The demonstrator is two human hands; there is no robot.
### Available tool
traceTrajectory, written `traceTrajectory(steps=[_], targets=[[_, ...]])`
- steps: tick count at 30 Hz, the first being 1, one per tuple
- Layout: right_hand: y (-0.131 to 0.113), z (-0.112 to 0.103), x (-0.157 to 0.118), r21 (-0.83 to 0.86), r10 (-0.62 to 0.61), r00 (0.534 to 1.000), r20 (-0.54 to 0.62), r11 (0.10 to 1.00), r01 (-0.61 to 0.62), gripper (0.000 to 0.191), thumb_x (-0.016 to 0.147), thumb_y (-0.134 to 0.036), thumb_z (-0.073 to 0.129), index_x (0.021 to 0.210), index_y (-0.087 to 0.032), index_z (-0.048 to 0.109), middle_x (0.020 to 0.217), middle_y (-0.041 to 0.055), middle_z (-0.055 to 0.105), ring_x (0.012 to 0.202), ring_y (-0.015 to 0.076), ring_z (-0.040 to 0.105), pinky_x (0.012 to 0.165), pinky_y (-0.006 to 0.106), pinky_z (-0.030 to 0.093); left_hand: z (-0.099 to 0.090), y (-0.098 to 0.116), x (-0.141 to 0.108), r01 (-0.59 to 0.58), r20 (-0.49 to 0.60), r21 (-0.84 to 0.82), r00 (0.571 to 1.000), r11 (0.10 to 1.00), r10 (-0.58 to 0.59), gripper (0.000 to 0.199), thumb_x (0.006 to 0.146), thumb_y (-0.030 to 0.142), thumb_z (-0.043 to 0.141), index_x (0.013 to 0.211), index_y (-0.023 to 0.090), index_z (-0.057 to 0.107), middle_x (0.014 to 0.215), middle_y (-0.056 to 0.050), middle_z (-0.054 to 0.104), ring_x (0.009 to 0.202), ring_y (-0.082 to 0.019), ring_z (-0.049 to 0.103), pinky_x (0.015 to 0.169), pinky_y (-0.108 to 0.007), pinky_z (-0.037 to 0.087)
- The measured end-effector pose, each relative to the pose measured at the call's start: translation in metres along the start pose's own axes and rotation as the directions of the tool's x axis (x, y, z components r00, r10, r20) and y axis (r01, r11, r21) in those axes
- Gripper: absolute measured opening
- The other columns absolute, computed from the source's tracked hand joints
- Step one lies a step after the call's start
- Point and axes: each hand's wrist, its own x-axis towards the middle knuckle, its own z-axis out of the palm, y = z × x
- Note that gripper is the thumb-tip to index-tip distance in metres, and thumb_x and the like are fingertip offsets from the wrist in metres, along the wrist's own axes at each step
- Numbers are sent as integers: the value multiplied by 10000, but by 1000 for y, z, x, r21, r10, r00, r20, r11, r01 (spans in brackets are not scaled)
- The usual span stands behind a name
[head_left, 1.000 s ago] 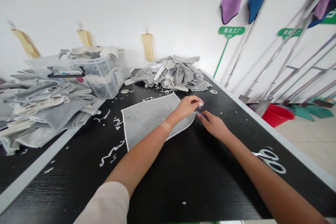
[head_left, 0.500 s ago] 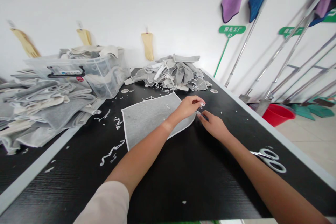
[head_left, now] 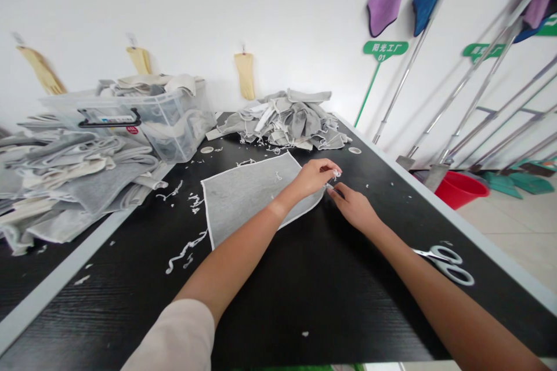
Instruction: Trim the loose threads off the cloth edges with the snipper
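A grey cloth (head_left: pixel 246 194) with white edging lies flat on the black table, partly covered by my left forearm. At its right corner my left hand (head_left: pixel 314 176) is closed in a pinch on a white thread (head_left: pixel 336 174) that bunches at the fingertips. Close below it, my right hand (head_left: pixel 353 206) is closed around small snips (head_left: pixel 334 190) with a dark body and a metal tip. That tip is by the cloth's corner; whether it touches the thread I cannot tell. Scissors (head_left: pixel 448 264) with pale grey handles lie beside my right forearm.
A heap of grey cloths (head_left: pixel 287 119) is at the table's back. On the left are a clear plastic box (head_left: pixel 174 127) of cloths and a stacked pile (head_left: pixel 87 174). White thread scraps (head_left: pixel 185 255) dot the table (head_left: pixel 278 313). A red bucket (head_left: pixel 461 188) stands on the floor at right.
Almost nothing differs. Both hands stay at the cloth's right corner with only a tiny shift, and the cloth lies in the same spot.
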Motion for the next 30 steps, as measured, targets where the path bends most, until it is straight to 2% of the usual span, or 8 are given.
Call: traceTrajectory(steps=[7, 13, 30], targets=[[-5, -4, -2, 37, 4, 1000, -3, 999, -4, 361, 1049, -536, 395, 1047, -258, 625, 884, 64, 738, 851, 267, 708, 696, 291, 418, 0, 3, -1, 13, -1, -4, 1000, 1000, -13, 174, 884, 204, 633, 957, 132, 774, 1006, -83, 781, 933, -168, 702, 909, -285, 537], [-7, -7, -5, 78, -13, 1000, -27, 997, 15, 393, 1047, -569, 376, 1022, -274, 635, 857, 38, 722, 798, 247, 694, 686, 290, 424, 0, 0, 0, 7, -5, -10, 1000, 1000, -7, 175, 883, 213, 636, 959, 139, 775, 1011, -78, 780, 943, -168, 703, 916, -285, 537], [-5, -5, -4, 69, -19, 999, -28, 997, 21, 384, 1053, -568, 343, 1011, -271, 582, 816, 36, 683, 765, 243, 663, 668, 286, 392, 3, -3, 0, -13, 13, -41, 1000, 999, 13, 184, 876, 203, 631, 971, 135, 774, 1017, -86, 776, 953, -172, 705, 930, -293, 534]])
